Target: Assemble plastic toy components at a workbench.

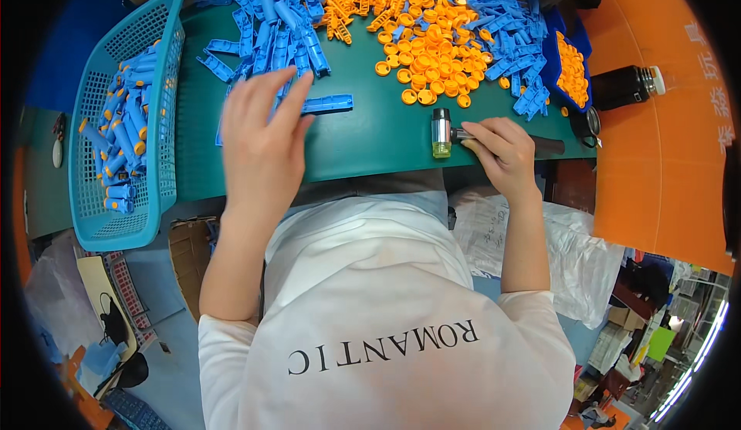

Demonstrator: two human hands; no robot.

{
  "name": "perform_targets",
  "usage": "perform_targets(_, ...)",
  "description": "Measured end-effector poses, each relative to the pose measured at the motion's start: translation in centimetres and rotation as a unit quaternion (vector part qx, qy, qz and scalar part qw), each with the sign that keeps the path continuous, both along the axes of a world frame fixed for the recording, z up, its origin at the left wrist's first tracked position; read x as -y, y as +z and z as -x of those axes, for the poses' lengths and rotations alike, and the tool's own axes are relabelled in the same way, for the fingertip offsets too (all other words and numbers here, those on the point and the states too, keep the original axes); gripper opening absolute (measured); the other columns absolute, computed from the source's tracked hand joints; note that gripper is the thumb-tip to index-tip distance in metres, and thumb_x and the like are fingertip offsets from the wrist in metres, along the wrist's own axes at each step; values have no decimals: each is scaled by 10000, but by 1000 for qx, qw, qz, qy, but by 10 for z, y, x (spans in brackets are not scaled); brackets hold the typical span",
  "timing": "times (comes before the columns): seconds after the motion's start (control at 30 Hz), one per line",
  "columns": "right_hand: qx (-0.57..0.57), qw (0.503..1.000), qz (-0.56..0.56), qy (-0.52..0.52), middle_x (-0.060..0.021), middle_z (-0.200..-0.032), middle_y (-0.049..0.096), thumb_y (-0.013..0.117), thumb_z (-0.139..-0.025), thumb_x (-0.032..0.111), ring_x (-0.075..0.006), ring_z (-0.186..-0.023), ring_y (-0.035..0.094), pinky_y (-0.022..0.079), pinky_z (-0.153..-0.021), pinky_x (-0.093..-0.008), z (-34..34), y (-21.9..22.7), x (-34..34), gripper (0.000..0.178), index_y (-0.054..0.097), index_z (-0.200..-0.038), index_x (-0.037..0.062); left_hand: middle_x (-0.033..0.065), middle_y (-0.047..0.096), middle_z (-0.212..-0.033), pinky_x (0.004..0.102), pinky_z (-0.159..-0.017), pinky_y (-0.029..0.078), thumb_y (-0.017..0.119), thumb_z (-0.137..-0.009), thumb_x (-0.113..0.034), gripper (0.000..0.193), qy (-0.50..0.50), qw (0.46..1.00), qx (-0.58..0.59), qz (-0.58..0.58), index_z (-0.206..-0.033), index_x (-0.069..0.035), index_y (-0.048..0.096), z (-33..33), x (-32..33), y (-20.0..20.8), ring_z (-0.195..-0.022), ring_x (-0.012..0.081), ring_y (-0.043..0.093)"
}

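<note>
Hammer [441, 133] runs crosswise, head leftward, handle [551, 146] rightward (right hand's grip [505, 152] closed around it), left hand [266, 133] half-open, seemingly empty.

- A line of black capital letters [374, 350], upside down, ran across the white shirt [386, 399]
- Pale characters [712, 90] stood in a column on the orange panel [644, 175]
- Dark marks [494, 229], too small to read, stood on the whitish plastic sheeting [571, 256]
</note>
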State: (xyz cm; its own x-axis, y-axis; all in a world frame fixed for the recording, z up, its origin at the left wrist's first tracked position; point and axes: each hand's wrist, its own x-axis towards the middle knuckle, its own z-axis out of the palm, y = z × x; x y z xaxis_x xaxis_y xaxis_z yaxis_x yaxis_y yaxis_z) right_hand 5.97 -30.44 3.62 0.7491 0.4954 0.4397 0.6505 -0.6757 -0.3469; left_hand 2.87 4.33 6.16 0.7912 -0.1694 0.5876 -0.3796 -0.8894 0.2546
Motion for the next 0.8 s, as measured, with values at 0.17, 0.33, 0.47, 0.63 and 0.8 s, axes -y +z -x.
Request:
perform_targets(0.17,-8,997,44,-60,-97,-1071,671,800,-754,56,-299,-1064,600,482,-900,-395,-7,10,-10,339,753,-1089,63,63,682,-987,415,-893,461,701,-804,-40,255,-25,999,-30,-32,-1054,-53,747,-6,9,-34,-1021,273,617)
perform_targets(0.33,-30,993,-111,-10,-88,-1147,648,770,-796,76,-304,-1064,608,483,-929,-387,-26,23,-65,294,742,-1087,44,75,684,-996,403,-812,486,756,-812,-24,284,-104,987,-79,91,-1094,-54,743,19,36,-44,-954,290,624)
perform_targets(0.47,3,1000,-3,-16,-93,-1085,641,761,-807,83,-301,-1055,607,492,-913,-404,-65,12,-111,214,741,-1015,35,84,683,-999,379,-772,495,773,-801,-15,298,-115,972,-100,178,-1096,-40,739,13,33,-40,-938,285,623)
perform_targets(0.63,24,992,124,23,-94,-1060,634,807,-787,163,-298,-1055,601,494,-900,-410,-85,18,-123,216,743,-950,37,74,683,-991,406,-818,490,771,-804,-47,291,-147,961,-108,206,-1093,-63,735,15,24,-52,-933,293,620)
perform_targets(0.8,-73,994,58,-59,-115,-1003,687,813,-794,325,-318,-980,650,527,-862,-417,-115,17,-159,331,760,-973,52,74,692,-991,404,-823,489,775,-804,-55,292,-132,964,-92,212,-1093,-65,734,15,30,-52,-931,288,624)
